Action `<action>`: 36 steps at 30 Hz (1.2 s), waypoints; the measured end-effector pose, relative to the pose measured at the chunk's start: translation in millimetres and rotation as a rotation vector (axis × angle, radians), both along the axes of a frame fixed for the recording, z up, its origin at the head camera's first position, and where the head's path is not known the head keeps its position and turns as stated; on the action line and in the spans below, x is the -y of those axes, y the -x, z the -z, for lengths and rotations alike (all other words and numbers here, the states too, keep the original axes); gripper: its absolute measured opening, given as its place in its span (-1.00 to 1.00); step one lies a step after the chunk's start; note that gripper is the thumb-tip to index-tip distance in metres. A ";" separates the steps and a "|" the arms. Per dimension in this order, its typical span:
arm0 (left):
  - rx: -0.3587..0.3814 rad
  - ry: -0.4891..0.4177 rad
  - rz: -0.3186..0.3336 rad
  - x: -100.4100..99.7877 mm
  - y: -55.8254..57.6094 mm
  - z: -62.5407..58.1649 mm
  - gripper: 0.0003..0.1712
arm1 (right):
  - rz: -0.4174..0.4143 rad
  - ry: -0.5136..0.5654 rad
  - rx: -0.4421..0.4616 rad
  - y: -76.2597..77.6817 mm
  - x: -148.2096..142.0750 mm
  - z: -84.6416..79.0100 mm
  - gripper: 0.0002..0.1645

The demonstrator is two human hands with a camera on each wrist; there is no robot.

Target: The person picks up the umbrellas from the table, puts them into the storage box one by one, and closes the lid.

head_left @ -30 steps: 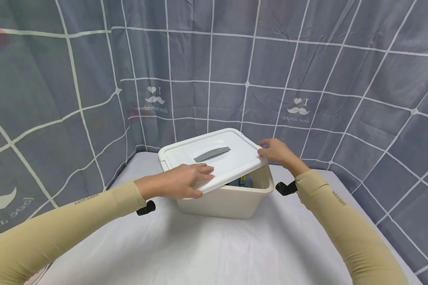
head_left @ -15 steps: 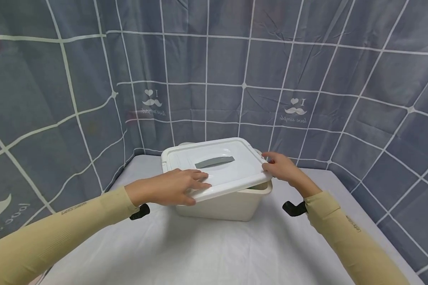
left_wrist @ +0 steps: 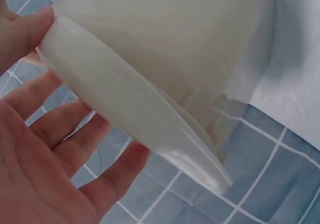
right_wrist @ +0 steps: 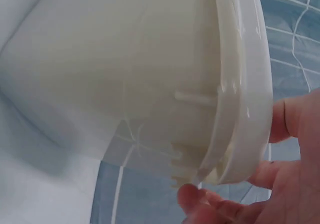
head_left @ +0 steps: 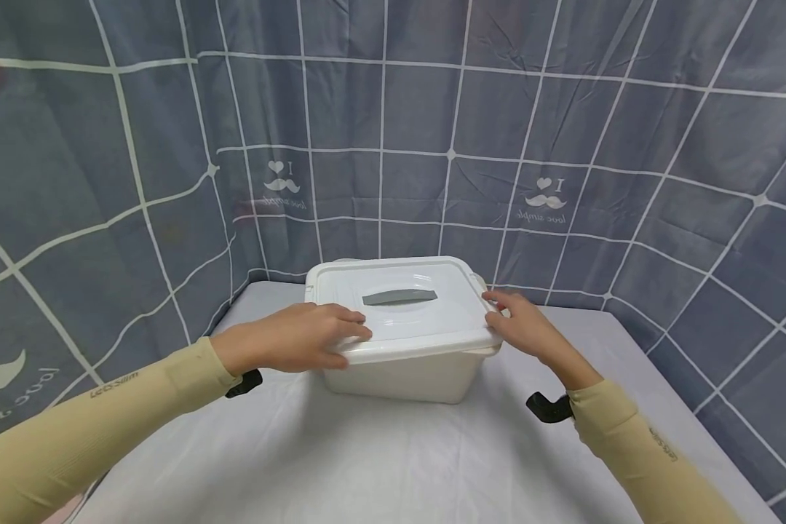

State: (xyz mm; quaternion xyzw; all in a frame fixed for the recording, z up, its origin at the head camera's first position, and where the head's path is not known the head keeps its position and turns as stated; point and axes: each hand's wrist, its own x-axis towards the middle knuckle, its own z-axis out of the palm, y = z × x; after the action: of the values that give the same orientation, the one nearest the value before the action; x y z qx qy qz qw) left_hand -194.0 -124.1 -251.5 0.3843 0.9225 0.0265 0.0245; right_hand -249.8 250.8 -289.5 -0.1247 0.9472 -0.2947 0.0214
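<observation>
A white lid with a grey handle lies over a cream plastic storage box, slightly twisted against its rim. My left hand holds the lid's near left corner, fingers on top and thumb at the front edge. In the left wrist view the lid's rim juts out past the box wall. At the right end, my right hand grips the lid's edge. Its curled fingertips reach the box rim in the right wrist view. Whatever is inside the box is hidden.
The box stands on a table covered with a white cloth. Grey curtains with white grid lines enclose the table at the back and both sides. A black wrist mount sticks out from the right sleeve, another from the left.
The lid has come down and turned nearly square over the box, covering the opening at the right where blue contents showed. Both hands have moved with it, the left one leftward along the near edge.
</observation>
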 end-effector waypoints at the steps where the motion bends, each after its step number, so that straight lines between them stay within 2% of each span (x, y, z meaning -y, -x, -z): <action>1: -0.003 -0.003 -0.007 1.5 0.9 0.6 -0.42 | -0.008 0.001 -0.013 -2.3 0.6 1.2 -0.32; 7: -0.046 -0.029 -0.026 8.3 7.9 1.9 -0.46 | -0.069 -0.012 -0.124 -13.7 3.3 8.7 -0.36; 10: -0.048 -0.044 -0.031 10.3 13.3 3.0 -0.46 | -0.076 -0.016 -0.150 -17.6 3.9 11.5 -0.37; 18: -0.078 -0.086 -0.051 19.4 30.4 10.4 -0.53 | -0.071 -0.006 -0.135 -23.0 6.3 23.8 -0.32; 21: -0.055 -0.110 -0.068 22.1 34.6 11.9 -0.52 | -0.064 0.008 -0.131 -22.4 6.0 28.1 -0.32; 31: -0.010 -0.169 -0.154 26.4 37.9 13.5 -0.46 | -0.084 0.009 -0.136 -19.0 5.0 26.7 -0.32; 36: -0.035 -0.201 -0.131 29.4 36.3 20.1 -0.50 | -0.084 -0.009 -0.124 -19.5 5.4 27.9 -0.33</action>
State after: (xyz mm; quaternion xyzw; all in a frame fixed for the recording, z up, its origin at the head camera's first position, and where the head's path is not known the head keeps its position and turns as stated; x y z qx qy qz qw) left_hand -230.2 -153.4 -271.6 0.3240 0.9386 0.1138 -0.0321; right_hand -230.3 245.4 -317.4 -0.1823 0.9419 -0.2809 -0.0245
